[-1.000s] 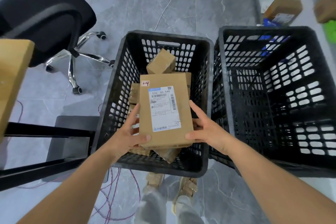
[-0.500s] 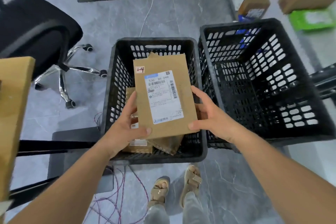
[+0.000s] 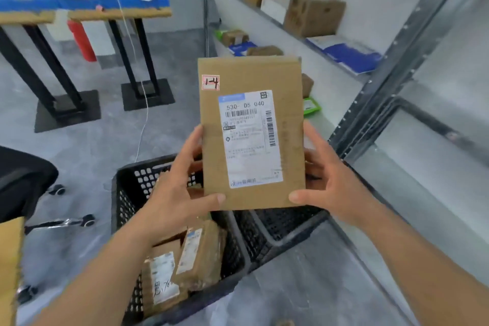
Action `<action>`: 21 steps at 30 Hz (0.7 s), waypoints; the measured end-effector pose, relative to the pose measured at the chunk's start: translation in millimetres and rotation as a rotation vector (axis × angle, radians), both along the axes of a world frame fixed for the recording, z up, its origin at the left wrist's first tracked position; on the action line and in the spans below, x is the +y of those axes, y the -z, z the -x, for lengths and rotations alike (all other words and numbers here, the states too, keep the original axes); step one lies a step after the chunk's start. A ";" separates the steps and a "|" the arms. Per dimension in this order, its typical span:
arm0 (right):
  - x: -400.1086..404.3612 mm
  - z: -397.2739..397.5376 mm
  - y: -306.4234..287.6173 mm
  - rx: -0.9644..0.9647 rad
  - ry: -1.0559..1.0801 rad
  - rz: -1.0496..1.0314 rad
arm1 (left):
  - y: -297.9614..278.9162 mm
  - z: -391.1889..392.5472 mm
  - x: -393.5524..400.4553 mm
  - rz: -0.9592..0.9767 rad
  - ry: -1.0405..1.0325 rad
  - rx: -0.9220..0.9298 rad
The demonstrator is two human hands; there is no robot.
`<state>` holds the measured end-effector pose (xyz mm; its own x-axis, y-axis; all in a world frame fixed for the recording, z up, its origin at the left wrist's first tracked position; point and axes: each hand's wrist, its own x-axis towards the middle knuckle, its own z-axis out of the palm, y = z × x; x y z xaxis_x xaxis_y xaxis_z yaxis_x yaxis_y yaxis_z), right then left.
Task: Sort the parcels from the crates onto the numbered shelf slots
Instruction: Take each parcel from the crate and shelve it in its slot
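A person's two bare arms reach in from the bottom of the frame and hold a flat brown cardboard parcel (image 3: 251, 130) upright in the centre. The left hand (image 3: 174, 193) grips the parcel's lower left edge, thumb across the front and fingers behind. The right hand (image 3: 328, 182) grips the lower right edge the same way, thumb on the front near the bottom corner. The parcel faces the camera. A white shipping label (image 3: 250, 137) with barcodes covers much of its front, with "530- D5 040" printed at the top. A small sticker (image 3: 210, 82) in the parcel's upper left corner has "1-4" written by hand.

Below the parcel, in the lower centre, stands a black plastic crate (image 3: 124, 193) with perforated walls. Several more brown parcels (image 3: 185, 264) lie inside it. A second black crate (image 3: 280, 227) sits just to its right, touching it.

On the right side of the frame, a grey metal shelf unit (image 3: 391, 61) runs from the top centre toward the lower right. Its shelves carry brown boxes (image 3: 313, 14), a blue and white packet (image 3: 346, 53) and a green item (image 3: 311, 106).

In the upper left stands a table (image 3: 119, 12) with a blue top and black legs. A black office chair (image 3: 23, 180) is at the left edge. The floor is grey.
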<state>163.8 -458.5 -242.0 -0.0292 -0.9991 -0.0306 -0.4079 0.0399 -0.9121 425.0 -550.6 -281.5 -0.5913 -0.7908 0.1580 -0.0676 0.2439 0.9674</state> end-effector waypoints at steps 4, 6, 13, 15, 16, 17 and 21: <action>44.9 19.8 -46.6 0.017 0.133 0.127 | -42.1 36.4 5.4 0.059 0.162 0.075; 68.9 29.8 -66.5 0.027 0.185 0.156 | -60.4 56.8 12.2 0.091 0.224 0.108; 158.4 71.5 -111.4 0.075 0.305 0.223 | -113.8 123.7 51.5 0.203 0.424 0.139; 188.3 82.1 -119.3 0.065 0.336 0.250 | -126.4 142.5 70.7 0.258 0.473 0.141; 204.1 87.8 -123.2 0.065 0.348 0.260 | -132.1 152.4 81.5 0.284 0.498 0.141; 220.5 94.4 -127.2 0.069 0.362 0.268 | -137.7 163.0 93.3 0.303 0.519 0.141; 297.1 118.9 -145.3 0.073 0.461 0.300 | -158.5 210.4 151.5 0.316 0.616 0.154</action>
